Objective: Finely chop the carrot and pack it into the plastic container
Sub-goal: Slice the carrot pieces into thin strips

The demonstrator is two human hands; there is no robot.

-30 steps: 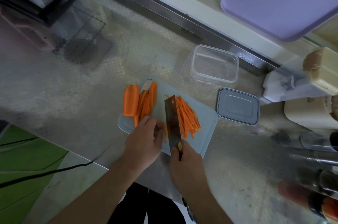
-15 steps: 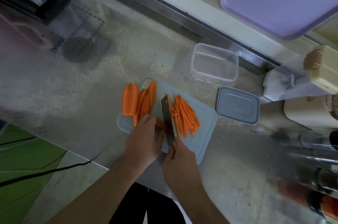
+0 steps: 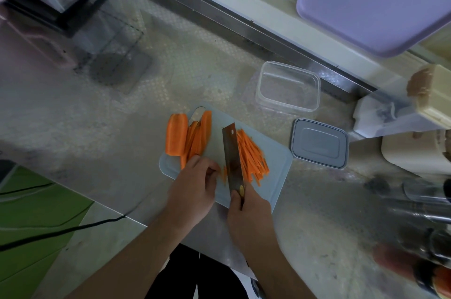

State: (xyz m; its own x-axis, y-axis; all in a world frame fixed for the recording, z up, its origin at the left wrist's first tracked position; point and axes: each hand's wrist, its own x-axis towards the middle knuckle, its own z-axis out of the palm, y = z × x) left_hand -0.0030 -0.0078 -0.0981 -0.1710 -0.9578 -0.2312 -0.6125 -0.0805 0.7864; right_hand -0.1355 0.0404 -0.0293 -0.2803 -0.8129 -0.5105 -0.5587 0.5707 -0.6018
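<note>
Gripping the knife (image 3: pixel 232 156), the right hand (image 3: pixel 246 211) is mid-chop — left hand (image 3: pixel 195 184) pinning slices (image 3: pixel 195 140) — strips (image 3: pixel 251 154) piled, container (image 3: pixel 288 86) unfilled.

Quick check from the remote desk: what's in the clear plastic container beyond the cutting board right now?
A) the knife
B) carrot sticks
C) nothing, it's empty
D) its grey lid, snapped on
C: the clear container shows only its bare bottom; the carrot sticks lie on the cutting board, the grey lid sits beside it on the counter, and the knife is in the right hand.
</note>
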